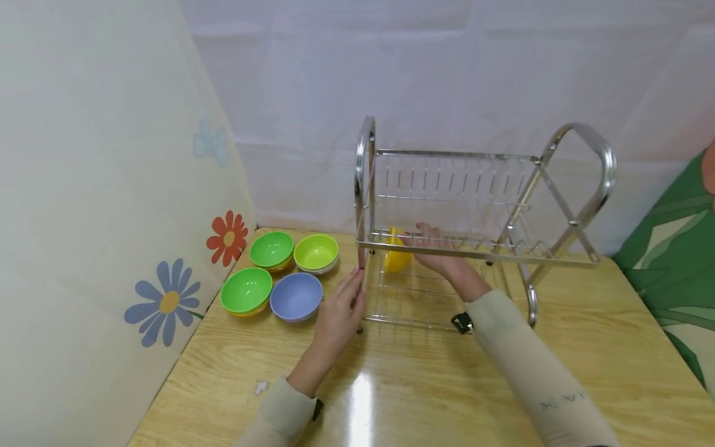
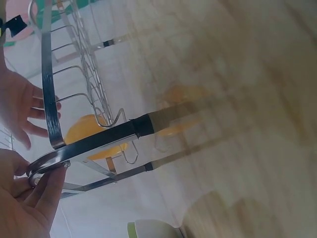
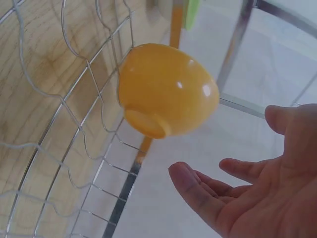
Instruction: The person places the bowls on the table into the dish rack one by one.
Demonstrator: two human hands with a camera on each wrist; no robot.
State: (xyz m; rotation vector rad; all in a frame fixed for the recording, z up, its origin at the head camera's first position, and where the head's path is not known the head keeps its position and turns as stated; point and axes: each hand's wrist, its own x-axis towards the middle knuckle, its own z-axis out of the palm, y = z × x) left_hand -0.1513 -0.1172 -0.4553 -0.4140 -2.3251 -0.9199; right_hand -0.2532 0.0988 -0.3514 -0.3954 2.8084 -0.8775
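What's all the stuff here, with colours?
table: one, wood-brown, underneath
dish rack: one, silver, on the table
yellow bowl: one, yellow, tipped, rack's lower tier
green bowls: two, green, rack's left, orange-yellow showing underneath
lime bowl: one, lime, beside them
blue bowl: one, blue, beside them
backdrop: one, whitish, behind
flowers: two, red and blue, left wall
faint shape: one, pale blue, left wall
leaves: several, green, far right
sleeves: two, cream, picture bottom
wrist attachments: two, black, beside sleeves
left hand: one, bare, holding rack
right hand: one, bare, near yellow bowl
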